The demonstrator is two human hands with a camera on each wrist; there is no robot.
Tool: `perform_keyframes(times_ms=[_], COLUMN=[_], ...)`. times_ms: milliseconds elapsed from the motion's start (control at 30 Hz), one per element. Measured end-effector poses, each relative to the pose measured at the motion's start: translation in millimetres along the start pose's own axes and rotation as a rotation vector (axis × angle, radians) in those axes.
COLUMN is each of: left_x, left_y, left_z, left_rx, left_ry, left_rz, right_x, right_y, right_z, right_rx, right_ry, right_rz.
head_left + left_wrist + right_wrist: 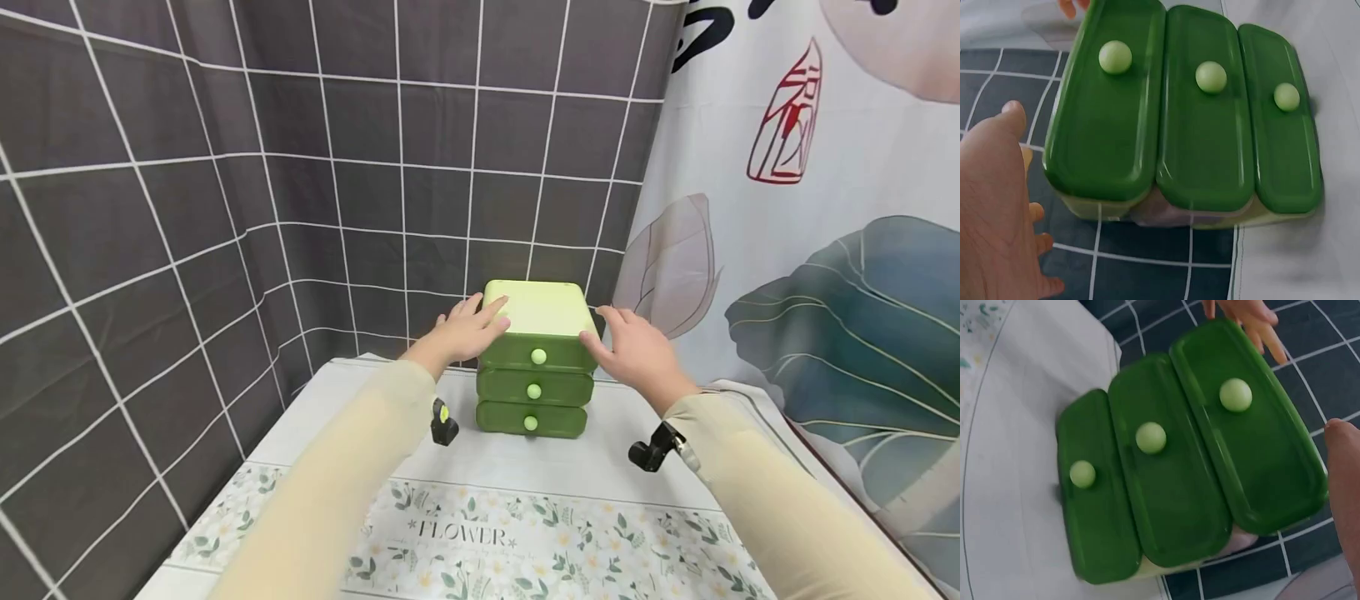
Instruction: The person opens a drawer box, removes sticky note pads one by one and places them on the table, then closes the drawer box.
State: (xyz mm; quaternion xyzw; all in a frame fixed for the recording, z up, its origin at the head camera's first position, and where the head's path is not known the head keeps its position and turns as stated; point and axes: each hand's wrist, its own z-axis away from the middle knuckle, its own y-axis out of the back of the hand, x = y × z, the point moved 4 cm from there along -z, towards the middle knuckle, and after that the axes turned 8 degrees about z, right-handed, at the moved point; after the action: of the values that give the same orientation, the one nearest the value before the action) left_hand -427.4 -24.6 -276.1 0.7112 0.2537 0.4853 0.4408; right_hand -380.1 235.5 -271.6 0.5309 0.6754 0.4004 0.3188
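A small three-drawer box (pixel 536 308) stands upright on the table, with a pale yellow-green top and dark green drawer fronts (pixel 534 387). Each front carries a round light green knob (pixel 538 357), and all the drawers are closed. At the box's upper left is my left hand (pixel 461 333), fingers spread and overlapping the top's edge in the head view. My right hand (pixel 637 354) is beside the upper right corner, its thumb by the top drawer's edge. In the left wrist view, a gap shows between the left hand (pixel 994 219) and the box. Neither hand grips anything.
A white tablecloth (pixel 420 467) with a flower-print band and the word FLOWER covers the table. Behind and to the left hangs a dark curtain (pixel 360 200) with white grid lines. A white curtain (pixel 697 250) with leaf prints hangs at the right.
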Motion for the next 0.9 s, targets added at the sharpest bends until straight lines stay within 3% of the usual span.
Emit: perform_keyframes(times_ms=[233,400,533,700,900], left_x=[20.2,26.7,27.2,25.8,28.5], left_y=[-5.3,-12.6,-17.1,-23.1,-24.1], left_z=[-6.8,-10.8,-11.2,-12.8,-14.5], left_rx=[0.013,0.016,0.011,0.005,0.001], left_ry=[-0.035,-0.056,-0.033,-0.012,-0.016], left_rz=[-0.073,-0.119,-0.096,-0.046,0.005], right_x=[-16,-24,-29,-35,-41], right_y=[-6,-9,-12,-21,-29], right_z=[9,18,22,28,31], right_rx=[0.19,0.371,0.475,0.498,0.465], right_ry=[0.087,0.196,0.273,0.334,0.385], right_rz=[0.053,0.084,0.1,0.074,0.054])
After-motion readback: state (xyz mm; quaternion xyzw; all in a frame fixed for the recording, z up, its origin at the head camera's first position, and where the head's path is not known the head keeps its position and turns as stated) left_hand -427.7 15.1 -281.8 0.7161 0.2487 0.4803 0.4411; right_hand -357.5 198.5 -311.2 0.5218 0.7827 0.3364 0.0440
